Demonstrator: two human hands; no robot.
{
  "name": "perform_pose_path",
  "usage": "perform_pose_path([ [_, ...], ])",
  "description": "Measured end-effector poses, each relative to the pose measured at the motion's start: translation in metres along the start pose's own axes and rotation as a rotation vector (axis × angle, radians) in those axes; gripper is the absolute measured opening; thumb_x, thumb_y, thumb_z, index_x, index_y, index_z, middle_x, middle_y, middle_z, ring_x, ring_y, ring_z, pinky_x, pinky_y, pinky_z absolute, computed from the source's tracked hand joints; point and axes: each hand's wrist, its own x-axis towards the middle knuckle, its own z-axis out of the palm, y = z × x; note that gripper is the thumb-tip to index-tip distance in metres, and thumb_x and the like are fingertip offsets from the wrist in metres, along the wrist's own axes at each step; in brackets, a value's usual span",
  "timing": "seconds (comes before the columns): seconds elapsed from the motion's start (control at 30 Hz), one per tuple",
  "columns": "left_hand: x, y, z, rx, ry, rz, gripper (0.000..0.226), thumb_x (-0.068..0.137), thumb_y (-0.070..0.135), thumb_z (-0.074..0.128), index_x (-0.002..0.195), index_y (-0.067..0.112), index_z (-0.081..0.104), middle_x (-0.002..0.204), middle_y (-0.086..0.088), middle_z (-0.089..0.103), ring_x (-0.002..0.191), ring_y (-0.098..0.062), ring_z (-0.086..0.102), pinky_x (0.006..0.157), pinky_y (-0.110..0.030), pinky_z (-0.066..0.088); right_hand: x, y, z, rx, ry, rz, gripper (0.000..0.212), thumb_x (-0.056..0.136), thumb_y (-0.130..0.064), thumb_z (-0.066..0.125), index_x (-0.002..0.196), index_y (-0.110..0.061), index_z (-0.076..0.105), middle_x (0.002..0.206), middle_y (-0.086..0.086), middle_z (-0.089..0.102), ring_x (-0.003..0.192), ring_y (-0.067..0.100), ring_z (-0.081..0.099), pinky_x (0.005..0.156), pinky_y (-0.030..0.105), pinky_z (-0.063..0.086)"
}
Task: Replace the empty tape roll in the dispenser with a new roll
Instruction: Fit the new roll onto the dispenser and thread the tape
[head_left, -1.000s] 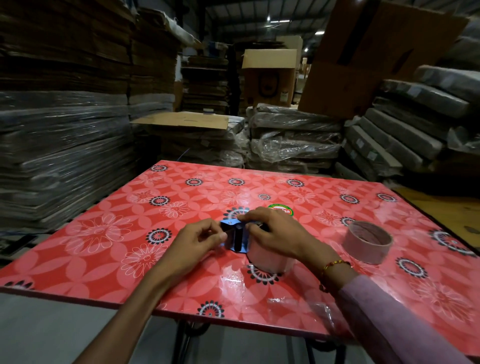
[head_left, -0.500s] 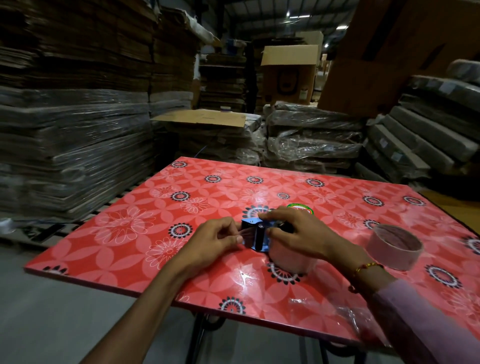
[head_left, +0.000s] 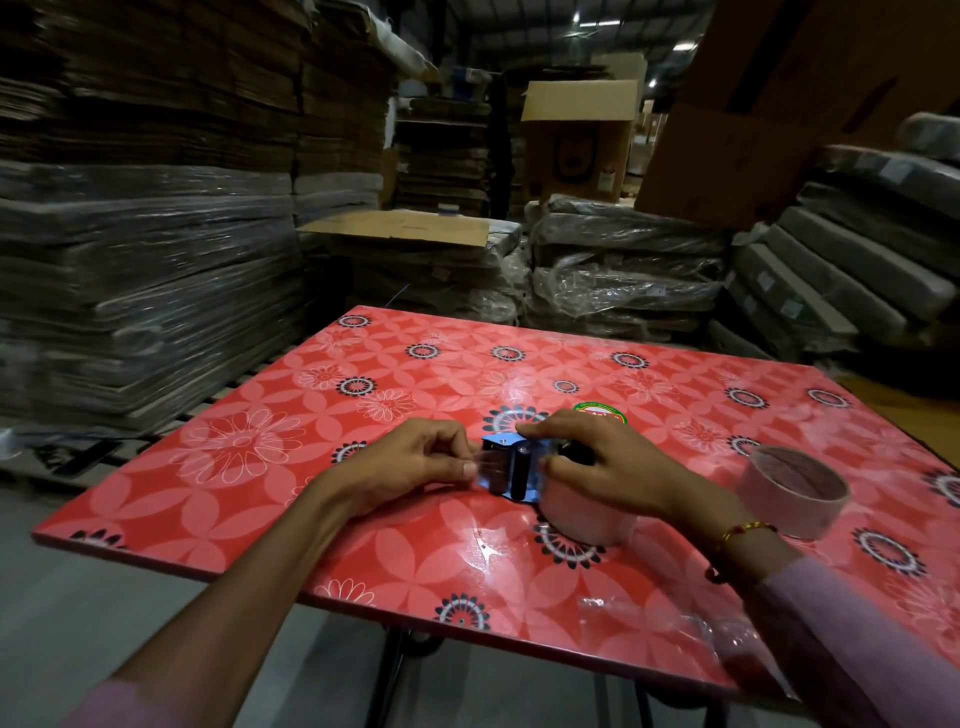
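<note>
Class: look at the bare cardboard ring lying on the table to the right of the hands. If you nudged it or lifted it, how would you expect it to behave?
The empty tape core is a thin-walled hollow ring, so probably very light and easy to squash. It rests on its flat end on the table, so a nudge would likely slide it across the glossy top; tipped onto its curved side, it could roll.

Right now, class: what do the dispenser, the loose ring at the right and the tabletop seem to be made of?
Dispenser: likely painted or anodised metal, blue with a glossy sheen; black roller, perhaps rubber.
Loose ring: looks like cardboard, matte, thin-walled and hollow.
Tabletop: appears to be glossy plastic or laminate, printed flowers under bright reflections.
</note>
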Motion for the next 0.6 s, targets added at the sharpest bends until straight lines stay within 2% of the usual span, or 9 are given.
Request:
perform_pose_path([
  [0.13,0.003,0.002,-0.004,-0.021,-0.050,-0.011,0.011,0.087,0.004,0.069,0.086,-0.003,0.061,0.089,-0.014,0.065,0.083,-0.017,0.060,0.076,-0.025,0.047,-0.004,-0.002,-0.002,-0.017,-0.019,-0.024,0.054,0.083,-0.042,0.052,0.135,-0.031,0.061,0.127,-0.007,0.065,0.111,0.014,0.062,0.093,0.043,0.051],
  [0.2,0.004,0.004,-0.007,-0.023,-0.087,-0.028,0.009,0.088,0.002,0.068,0.089,-0.004,0.060,0.089,-0.011,0.067,0.082,-0.013,0.062,0.074,-0.022,0.049,-0.005,-0.003,-0.003,-0.023,-0.026,-0.040,0.059,0.080,-0.048,0.049,0.135,-0.032,0.060,0.127,-0.008,0.065,0.113,0.013,0.062,0.094,0.043,0.051],
  [0.27,0.004,0.005,-0.009,-0.025,-0.095,-0.037,0.008,0.089,0.002,0.067,0.090,-0.002,0.060,0.091,-0.015,0.067,0.083,-0.015,0.062,0.074,-0.022,0.049,-0.005,-0.003,-0.004,-0.025,-0.025,-0.046,0.060,0.079,-0.049,0.048,0.135,-0.033,0.060,0.127,-0.010,0.064,0.113,0.013,0.062,0.094,0.042,0.051],
  [0.43,-0.004,0.000,0.002,-0.018,0.020,-0.003,0.005,0.089,0.003,0.067,0.086,0.004,0.063,0.089,-0.015,0.070,0.087,-0.018,0.065,0.076,-0.021,0.052,-0.003,-0.003,-0.002,-0.032,0.001,-0.054,0.061,0.078,-0.053,0.048,0.134,-0.034,0.060,0.123,-0.012,0.065,0.106,0.011,0.062,0.089,0.043,0.052],
  [0.5,-0.011,-0.002,0.007,0.020,0.060,0.017,0.004,0.089,0.007,0.068,0.087,0.008,0.065,0.096,-0.016,0.073,0.087,-0.015,0.067,0.076,-0.022,0.052,-0.003,-0.002,-0.002,-0.040,0.004,-0.053,0.061,0.079,-0.054,0.046,0.135,-0.033,0.061,0.123,-0.010,0.066,0.107,0.012,0.062,0.090,0.043,0.052],
  [0.6,-0.019,-0.004,0.013,0.177,0.089,0.054,0.007,0.089,0.018,0.071,0.084,0.017,0.066,0.113,0.002,0.073,0.107,-0.004,0.066,0.090,-0.026,0.052,-0.004,-0.002,-0.002,-0.049,-0.002,-0.038,0.059,0.081,-0.052,0.047,0.135,-0.032,0.060,0.125,-0.008,0.066,0.110,0.013,0.062,0.092,0.042,0.051],
])
